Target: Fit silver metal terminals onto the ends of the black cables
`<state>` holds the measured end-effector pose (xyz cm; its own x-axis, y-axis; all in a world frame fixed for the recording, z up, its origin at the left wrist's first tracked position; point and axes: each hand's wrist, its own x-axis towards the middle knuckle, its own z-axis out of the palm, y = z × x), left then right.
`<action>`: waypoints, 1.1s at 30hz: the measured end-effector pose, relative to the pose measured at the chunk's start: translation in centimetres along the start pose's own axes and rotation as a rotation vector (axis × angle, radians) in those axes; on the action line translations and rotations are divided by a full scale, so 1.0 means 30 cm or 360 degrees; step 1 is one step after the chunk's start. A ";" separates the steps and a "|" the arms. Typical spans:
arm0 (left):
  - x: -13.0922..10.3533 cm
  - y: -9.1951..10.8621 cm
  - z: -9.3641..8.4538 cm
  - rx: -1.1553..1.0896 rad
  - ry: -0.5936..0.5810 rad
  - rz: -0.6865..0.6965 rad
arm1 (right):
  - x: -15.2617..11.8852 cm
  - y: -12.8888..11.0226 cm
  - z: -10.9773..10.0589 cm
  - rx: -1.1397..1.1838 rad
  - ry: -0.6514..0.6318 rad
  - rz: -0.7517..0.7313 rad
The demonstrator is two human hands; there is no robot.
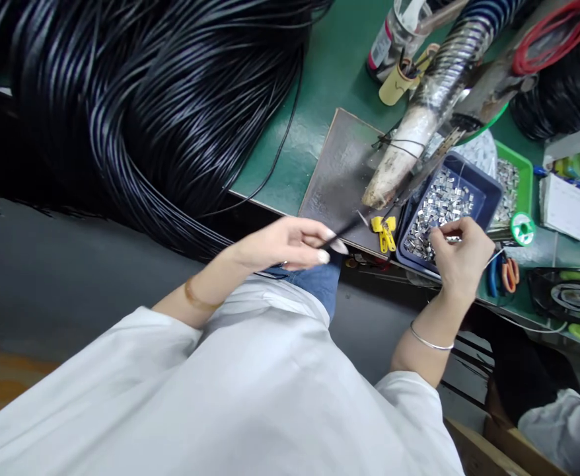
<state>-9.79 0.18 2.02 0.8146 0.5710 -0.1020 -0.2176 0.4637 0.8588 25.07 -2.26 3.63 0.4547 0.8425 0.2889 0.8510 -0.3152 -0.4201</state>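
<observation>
My left hand (302, 243) pinches a black cable (342, 233) near its end, with the tip pointing right over the edge of a dark board (337, 172). The cable's tip is blurred. Above the blue bin (485, 192) of small silvery metal pieces (443, 201) is my right hand (461, 254), thumb and fingertips closed together. Whatever lies between those fingertips is too small to make out. A thin pale wire shows beside that hand's outer edge; I cannot tell whether the hand holds it. Yellow clips (384, 233) lie between both hands on the board.
A large bundle of black cables (195, 99) covers the green table's (329, 73) left side. A ribbed duct (448, 73) slants down behind the board. Around the bin are a green tray (524, 178), a solder spool (522, 229) and orange-handled scissors (510, 274). Another person's clothing shows lower right.
</observation>
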 end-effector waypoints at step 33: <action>0.197 -0.067 0.164 0.0313 0.0348 0.0416 | -0.322 -0.285 0.047 0.1235 0.0751 -0.0443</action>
<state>-1.89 -0.69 2.17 0.6070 0.7934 0.0467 -0.2783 0.1571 0.9476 13.04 -7.07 3.21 0.4654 0.5265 0.7114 0.6099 0.3917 -0.6889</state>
